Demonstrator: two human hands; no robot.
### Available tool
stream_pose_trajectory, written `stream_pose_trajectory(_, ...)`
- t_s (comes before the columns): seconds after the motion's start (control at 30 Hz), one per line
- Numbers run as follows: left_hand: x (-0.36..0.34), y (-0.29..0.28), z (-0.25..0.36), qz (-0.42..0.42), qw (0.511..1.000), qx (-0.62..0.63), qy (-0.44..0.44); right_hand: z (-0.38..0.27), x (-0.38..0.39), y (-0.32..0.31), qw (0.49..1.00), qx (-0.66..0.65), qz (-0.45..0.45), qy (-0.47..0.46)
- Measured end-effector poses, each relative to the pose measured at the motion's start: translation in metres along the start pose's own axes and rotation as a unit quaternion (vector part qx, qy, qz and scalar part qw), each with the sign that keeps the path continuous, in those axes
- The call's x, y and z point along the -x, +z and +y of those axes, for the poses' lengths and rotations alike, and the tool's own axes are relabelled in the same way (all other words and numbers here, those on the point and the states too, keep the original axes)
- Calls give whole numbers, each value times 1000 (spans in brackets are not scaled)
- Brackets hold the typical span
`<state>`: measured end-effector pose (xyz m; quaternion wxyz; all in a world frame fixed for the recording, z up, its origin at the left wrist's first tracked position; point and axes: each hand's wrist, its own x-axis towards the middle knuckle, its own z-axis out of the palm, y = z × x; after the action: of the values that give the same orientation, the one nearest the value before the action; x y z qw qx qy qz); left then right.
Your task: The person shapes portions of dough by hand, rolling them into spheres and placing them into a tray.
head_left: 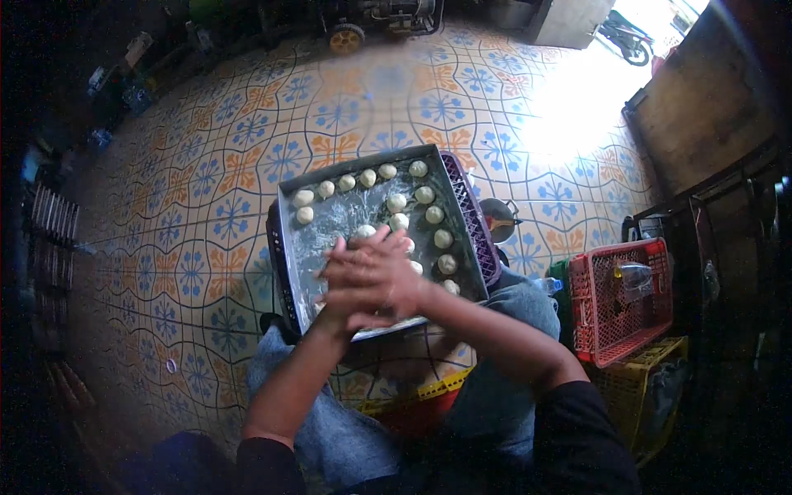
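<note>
My right hand point(386, 280) lies across my left hand point(340, 304), the palms pressed together and the fingers smeared by motion. Whatever is between the palms is hidden. Both hands are over a dark, square metal tray point(317, 252) dusted with white flour. Small round dough balls stand in it: a row along the far side, including one ball point(368, 176), and a column at the right, including another ball point(444, 238). Further balls, such as a pale one point(399, 221), sit just beyond my fingers. My hands cover the near middle of the tray.
Beneath the tray is a purple plastic crate point(469, 210). A dark pan point(499, 219) sits to its right on the patterned tile floor point(247, 173). Farther right, a red crate point(623, 301) rests on a yellow crate point(639, 392). A wheeled machine point(375, 21) stands at the back.
</note>
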<state>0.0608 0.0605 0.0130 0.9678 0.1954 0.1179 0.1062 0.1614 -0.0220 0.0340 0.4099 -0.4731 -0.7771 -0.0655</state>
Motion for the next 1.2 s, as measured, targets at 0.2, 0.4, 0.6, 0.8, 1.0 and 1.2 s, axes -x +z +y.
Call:
stream_pose_trajectory(0.2,-4,-6,10,4,999,-30,14,-1,-6,46,980,-15,82,181)
stream_pose_trajectory(0.4,-16,-17,22,11,999,-30,33,50,-9,18,969,-64,119,205)
stream_pose_trajectory(0.6,4,36,36,219,974,-32,38,23,-14,7,977,-12,70,199)
stream_pose_trajectory(0.8,-12,-13,46,-56,995,29,-76,37,-10,3,925,-105,107,348)
stream_pose_trajectory(1.0,-5,34,45,98,993,-35,48,59,-10,8,959,-74,71,263)
stream_pose_trajectory(1.2,-15,36,39,89,985,-98,112,16,-8,16,983,-66,60,161)
